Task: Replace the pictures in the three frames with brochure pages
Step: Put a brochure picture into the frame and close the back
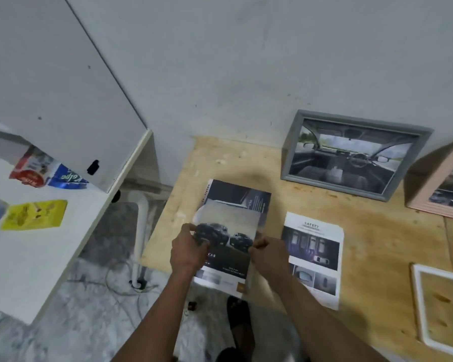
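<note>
— Where are we?
— Our left hand (187, 250) and right hand (266, 253) each pinch a side of a brochure page (226, 241), lifted off the brochure (237, 197) at the table's (377, 246) left edge.
— What's finished?
— The grey frame (351, 155) at the back edge looks done; the pink frame (439, 184) we can't judge. The white frame (419, 309) lies empty at the right, the loose page (313, 257) beside us.

"SAFETY" heading on loose brochure page (313, 257), "CAB" on the held brochure page (226, 246)
</note>
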Demonstrator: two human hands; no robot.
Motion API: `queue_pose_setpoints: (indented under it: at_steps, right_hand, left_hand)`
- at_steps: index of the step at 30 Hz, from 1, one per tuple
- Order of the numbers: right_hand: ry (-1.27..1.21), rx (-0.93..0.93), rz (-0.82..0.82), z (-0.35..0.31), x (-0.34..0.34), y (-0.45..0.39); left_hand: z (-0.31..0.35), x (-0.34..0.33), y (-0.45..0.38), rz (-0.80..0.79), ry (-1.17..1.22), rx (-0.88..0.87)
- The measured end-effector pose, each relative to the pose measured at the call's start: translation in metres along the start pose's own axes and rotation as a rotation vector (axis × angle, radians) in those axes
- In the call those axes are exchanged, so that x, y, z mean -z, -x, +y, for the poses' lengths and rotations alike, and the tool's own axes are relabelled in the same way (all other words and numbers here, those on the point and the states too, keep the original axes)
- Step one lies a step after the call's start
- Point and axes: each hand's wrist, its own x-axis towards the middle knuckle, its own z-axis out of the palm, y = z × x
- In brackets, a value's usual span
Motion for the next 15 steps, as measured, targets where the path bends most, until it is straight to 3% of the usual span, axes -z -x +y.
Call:
queue_pose_setpoints:
  at_steps: [15]
  right_hand:
    - [0.103,-0.094,0.125,-0.006,-0.037,-0.038]
  left_hand:
    - [-0.015,-0.019,-0.043,-0.059,-0.214,-0.010]
